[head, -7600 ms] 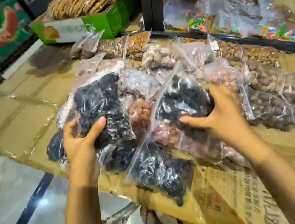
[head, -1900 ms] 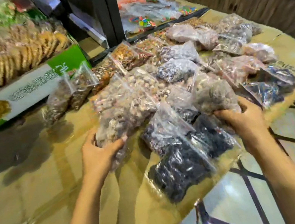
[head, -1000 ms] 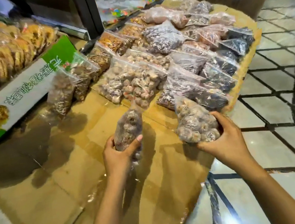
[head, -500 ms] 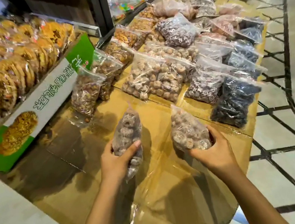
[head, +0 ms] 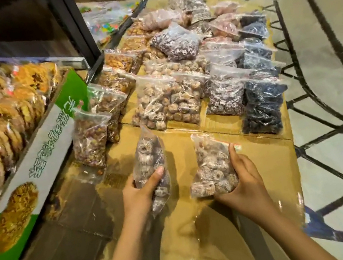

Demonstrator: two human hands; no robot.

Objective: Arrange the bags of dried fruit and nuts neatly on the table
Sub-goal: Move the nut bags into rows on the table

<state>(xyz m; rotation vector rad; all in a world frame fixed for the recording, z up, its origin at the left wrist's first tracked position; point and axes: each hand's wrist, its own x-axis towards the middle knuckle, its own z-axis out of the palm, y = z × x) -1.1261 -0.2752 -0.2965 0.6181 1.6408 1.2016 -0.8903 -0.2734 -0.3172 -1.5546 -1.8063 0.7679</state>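
My left hand [head: 141,193] grips a clear bag of pale brown dried fruit [head: 149,156], held upright over the cardboard-covered table [head: 257,195]. My right hand [head: 243,182] holds a second, similar bag of dried fruit [head: 212,166] from its right side and bottom; that bag rests on or just above the table. Beyond them lie rows of clear bags: a large bag of light brown fruit [head: 168,103], a purple-brown bag [head: 224,97] and a bag of black dried fruit [head: 261,107] by the right edge.
A green and white box of wrapped round biscuits [head: 39,153] stands on the left, with two small nut bags [head: 91,139] leaning beside it. A dark post [head: 77,29] rises behind. The table's right edge drops to a tiled floor [head: 332,101].
Both hands have carried their small bags from the pile to the bare near part of the table and lowered them slightly. The view has swung left and closer.
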